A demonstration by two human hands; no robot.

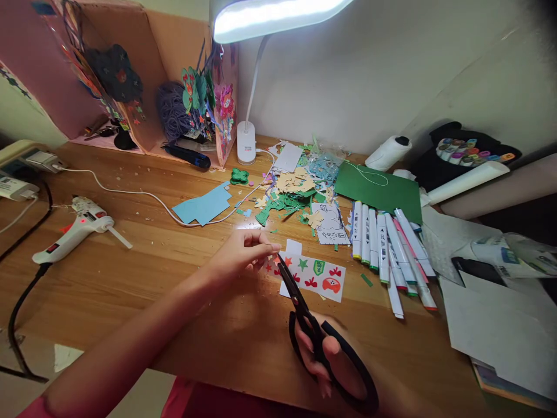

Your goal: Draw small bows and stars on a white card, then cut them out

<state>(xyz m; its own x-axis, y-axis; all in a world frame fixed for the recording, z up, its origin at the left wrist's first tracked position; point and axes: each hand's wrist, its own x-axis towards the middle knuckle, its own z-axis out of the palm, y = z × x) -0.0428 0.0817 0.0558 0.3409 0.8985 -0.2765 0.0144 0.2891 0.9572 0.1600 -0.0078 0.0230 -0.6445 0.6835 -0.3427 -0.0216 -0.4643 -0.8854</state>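
Observation:
My left hand (248, 252) is closed in a pinch on a small orange-red paper piece (277, 260), right at the tips of the scissors. The black scissors (304, 316) sit in my right hand (319, 354), whose fingers pass through the large handle loops; the blades look nearly closed. Just beyond the blades lies a white paper strip (319, 285) with coloured stars, red bows, a green badge and an orange shape. Part of the strip is hidden behind the blades and my left fingers.
A glue gun (72, 232) and white cable (130, 192) lie left. Behind are blue paper (204, 204), paper scraps (296, 181), a lamp base (246, 143) and a pink box (174, 35). Markers (383, 244), green card (378, 188) and stacked white sheets (500, 331) are right.

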